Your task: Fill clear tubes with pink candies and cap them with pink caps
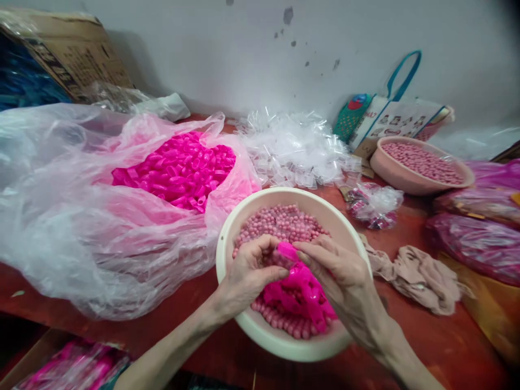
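Over a cream plastic basin [226, 254] my two hands meet at a small bright pink plastic piece [287, 250]. My left hand [252, 268] pinches it from the left, with something clear and see-through at its fingertips. From the right, the thumb and fingers of my right hand [339, 265] close on the same piece. Small dusty-pink balls [284, 222] fill much of the basin. More bright pink plastic pieces [303, 295] lie heaped on the balls below my hands. The exact shape of the held piece is partly hidden by my fingers.
At left, an open plastic bag [101, 254] holds many pink pieces [182, 170]. Clear plastic pieces [296, 149] are piled behind the basin. To the right are a second basin [392, 170] of pink balls, a crumpled cloth [424, 279] and filled bags [479, 244]. A cardboard box [85, 54] stands back left.
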`<state>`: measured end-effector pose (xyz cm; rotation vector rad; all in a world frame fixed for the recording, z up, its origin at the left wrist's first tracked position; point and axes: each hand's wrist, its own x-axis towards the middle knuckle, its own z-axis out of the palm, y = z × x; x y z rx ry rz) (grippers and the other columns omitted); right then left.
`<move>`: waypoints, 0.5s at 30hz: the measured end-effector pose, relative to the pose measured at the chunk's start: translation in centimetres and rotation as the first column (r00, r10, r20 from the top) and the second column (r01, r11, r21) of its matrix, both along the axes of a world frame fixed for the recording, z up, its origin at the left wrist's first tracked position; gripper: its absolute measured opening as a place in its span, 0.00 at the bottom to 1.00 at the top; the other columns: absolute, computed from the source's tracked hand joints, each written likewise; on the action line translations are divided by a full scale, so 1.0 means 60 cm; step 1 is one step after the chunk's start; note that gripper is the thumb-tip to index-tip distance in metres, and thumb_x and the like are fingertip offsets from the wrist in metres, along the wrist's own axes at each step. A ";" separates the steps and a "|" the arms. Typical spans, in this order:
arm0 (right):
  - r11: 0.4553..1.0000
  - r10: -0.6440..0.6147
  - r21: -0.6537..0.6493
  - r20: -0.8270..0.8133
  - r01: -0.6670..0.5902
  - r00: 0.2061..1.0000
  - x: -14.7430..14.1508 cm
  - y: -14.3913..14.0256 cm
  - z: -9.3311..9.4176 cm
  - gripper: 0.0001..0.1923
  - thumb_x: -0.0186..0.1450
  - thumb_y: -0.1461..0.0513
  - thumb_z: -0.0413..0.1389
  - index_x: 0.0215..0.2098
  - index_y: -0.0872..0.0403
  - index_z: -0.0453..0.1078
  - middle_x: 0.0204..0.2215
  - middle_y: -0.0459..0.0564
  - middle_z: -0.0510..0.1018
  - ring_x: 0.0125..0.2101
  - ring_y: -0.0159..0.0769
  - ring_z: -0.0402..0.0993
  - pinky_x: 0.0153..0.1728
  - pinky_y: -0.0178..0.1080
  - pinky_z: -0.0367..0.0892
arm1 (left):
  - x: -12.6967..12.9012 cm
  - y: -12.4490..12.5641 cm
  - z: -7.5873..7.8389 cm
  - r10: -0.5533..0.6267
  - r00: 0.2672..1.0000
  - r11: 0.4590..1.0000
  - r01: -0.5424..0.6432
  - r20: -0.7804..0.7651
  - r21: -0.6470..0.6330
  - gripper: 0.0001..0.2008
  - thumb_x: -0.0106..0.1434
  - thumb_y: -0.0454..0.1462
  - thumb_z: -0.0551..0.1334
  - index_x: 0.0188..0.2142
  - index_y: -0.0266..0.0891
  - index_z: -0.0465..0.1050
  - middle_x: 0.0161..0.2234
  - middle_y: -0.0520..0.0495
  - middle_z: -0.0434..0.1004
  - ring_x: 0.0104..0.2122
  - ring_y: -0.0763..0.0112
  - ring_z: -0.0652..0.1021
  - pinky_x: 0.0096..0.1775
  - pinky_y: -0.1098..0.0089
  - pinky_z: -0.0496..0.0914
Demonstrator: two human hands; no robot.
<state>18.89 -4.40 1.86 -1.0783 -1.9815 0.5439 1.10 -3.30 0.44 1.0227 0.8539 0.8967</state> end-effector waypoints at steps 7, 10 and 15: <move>0.986 -0.050 0.164 0.314 -0.003 0.948 -0.002 -0.010 -0.010 0.17 0.65 0.71 0.47 0.49 0.57 0.70 0.25 0.47 0.66 0.23 0.30 0.63 0.23 0.32 0.60 | -0.005 -0.003 0.001 -0.011 1.000 0.995 0.013 0.015 -0.101 0.08 0.51 0.26 0.65 0.32 0.33 0.71 0.25 0.53 0.72 0.25 0.79 0.71 0.29 0.78 0.65; 0.973 -0.061 0.229 0.335 -0.018 0.940 -0.007 -0.013 -0.019 0.17 0.65 0.71 0.49 0.51 0.58 0.68 0.28 0.50 0.70 0.24 0.30 0.66 0.23 0.31 0.62 | -0.006 -0.003 0.001 -0.013 1.000 0.992 0.015 0.016 -0.123 0.07 0.50 0.27 0.65 0.31 0.33 0.71 0.23 0.54 0.71 0.23 0.81 0.69 0.26 0.79 0.64; 0.991 -0.085 0.114 0.112 0.072 0.990 -0.024 -0.004 -0.016 0.11 0.66 0.69 0.49 0.42 0.59 0.72 0.28 0.51 0.72 0.27 0.30 0.70 0.27 0.32 0.66 | -0.008 -0.003 -0.007 -0.015 0.999 0.988 0.021 0.036 -0.155 0.08 0.51 0.30 0.66 0.32 0.33 0.71 0.25 0.53 0.71 0.23 0.79 0.70 0.26 0.77 0.66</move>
